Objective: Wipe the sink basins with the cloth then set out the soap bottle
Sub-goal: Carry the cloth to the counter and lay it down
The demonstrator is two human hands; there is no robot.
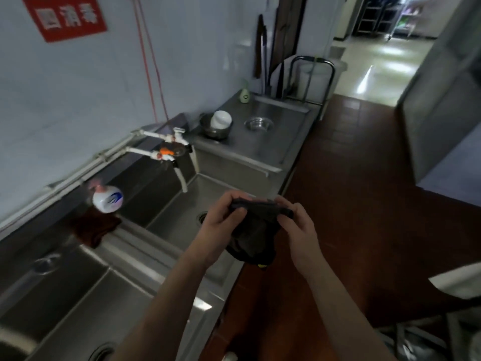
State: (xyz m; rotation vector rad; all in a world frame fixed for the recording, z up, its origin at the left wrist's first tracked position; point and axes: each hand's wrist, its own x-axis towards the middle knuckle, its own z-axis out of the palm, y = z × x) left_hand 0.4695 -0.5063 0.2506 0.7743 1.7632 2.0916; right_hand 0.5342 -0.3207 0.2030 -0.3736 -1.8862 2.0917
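Note:
A dark cloth (pixel 253 237) hangs over the front rim of the steel sink (pixel 145 259). My left hand (pixel 221 221) and my right hand (pixel 296 227) each pinch its top edge, so the cloth is stretched between them. The white soap bottle (pixel 108 199) with a pink cap stands on the divider at the back of the sink, on top of a dark red rag (pixel 95 226). One basin lies below my hands, its drain partly hidden by my left hand. A second basin is nearer, at the lower left.
White taps (pixel 166 149) with a spout reach over the far basin. Beyond it, a raised steel counter (pixel 263 142) holds a metal pot with a white bowl (pixel 220 122), a round strainer and a small green bottle (pixel 244 95). Red-brown tiled floor (pixel 364 178) runs along the right.

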